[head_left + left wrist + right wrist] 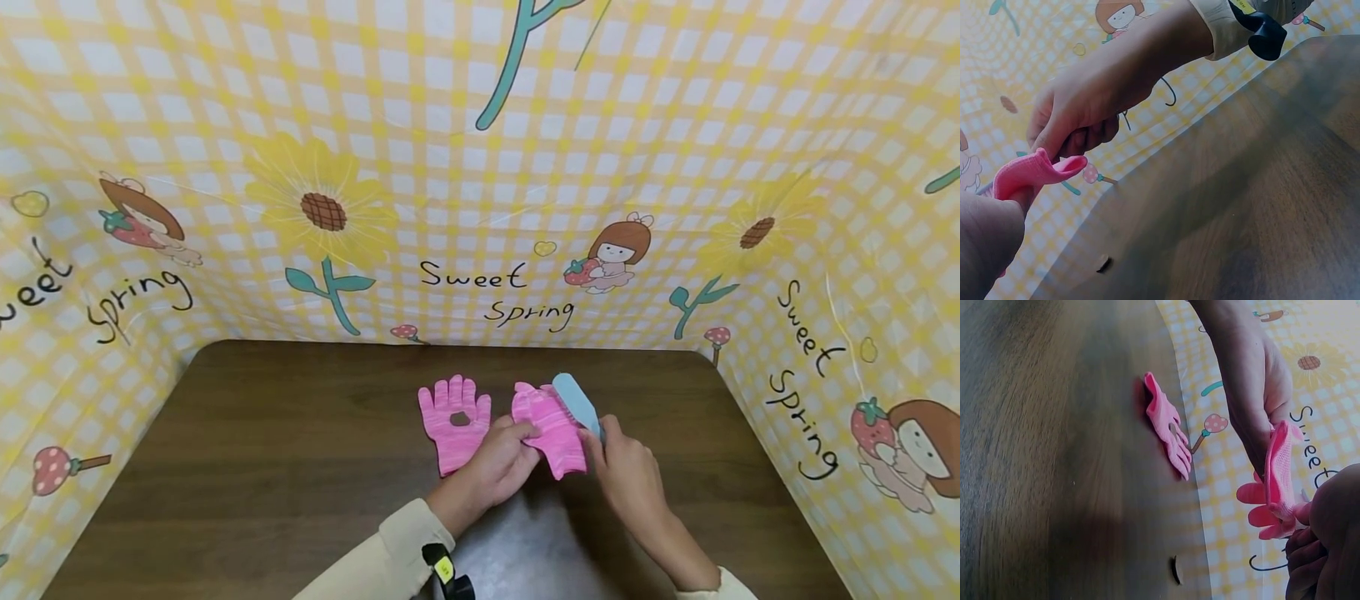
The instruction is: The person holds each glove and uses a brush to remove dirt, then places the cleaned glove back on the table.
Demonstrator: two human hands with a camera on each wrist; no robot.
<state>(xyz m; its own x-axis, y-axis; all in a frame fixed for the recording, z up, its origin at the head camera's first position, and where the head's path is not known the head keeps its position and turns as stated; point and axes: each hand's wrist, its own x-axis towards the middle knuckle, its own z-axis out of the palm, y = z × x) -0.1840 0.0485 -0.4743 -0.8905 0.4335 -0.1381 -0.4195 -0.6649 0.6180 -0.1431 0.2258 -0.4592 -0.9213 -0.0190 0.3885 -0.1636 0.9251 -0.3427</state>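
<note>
In the head view my left hand (504, 460) grips a pink knit glove (551, 429) by its left side, thumb on top, raised over the table. My right hand (628, 468) grips the handle of a light blue brush (576, 402), with its bristle side against the glove's upper right part. A second pink glove (453, 450) lies flat to the left, fingers pointing away, with a brown patch (460, 418) on its palm. From the right wrist view, the held glove (1280, 469) hangs between both hands, its fingers downward. The brush is mostly hidden in the wrist views.
A small dark curled piece (1176, 570) lies on the wooden table (262, 467), also seen in the left wrist view. Yellow checked cloth (465, 208) with printed flowers and figures walls the table at the back and both sides.
</note>
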